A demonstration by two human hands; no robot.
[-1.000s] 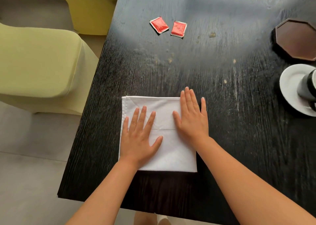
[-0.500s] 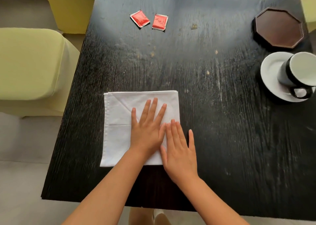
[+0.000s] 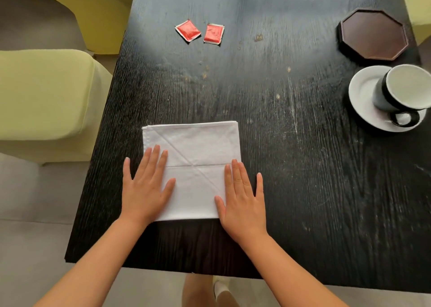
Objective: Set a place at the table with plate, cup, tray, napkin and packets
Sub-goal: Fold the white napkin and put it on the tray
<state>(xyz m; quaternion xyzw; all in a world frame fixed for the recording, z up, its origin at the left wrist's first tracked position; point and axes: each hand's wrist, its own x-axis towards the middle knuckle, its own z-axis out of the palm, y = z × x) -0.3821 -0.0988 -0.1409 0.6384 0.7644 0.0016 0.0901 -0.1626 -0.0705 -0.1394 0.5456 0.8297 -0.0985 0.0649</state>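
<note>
Both hands lie flat with fingers straight on a folded white napkin (image 3: 196, 166) near the table's (image 3: 303, 190) front edge, left hand (image 3: 147, 190) on its 8 o'clock corner, right hand (image 3: 242, 201) on its 4 o'clock corner. Two red packets (image 3: 199, 32) lie well apart at 12 o'clock; cup (image 3: 401, 89), saucer (image 3: 363, 94) and octagonal tray (image 3: 373, 37) sit toward 2 o'clock, likely nearer the right hand.

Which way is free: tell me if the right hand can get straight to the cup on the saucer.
Probably yes. The right hand lies flat on the napkin's right edge, and only bare table shows between it and the cup on its saucer.
</note>
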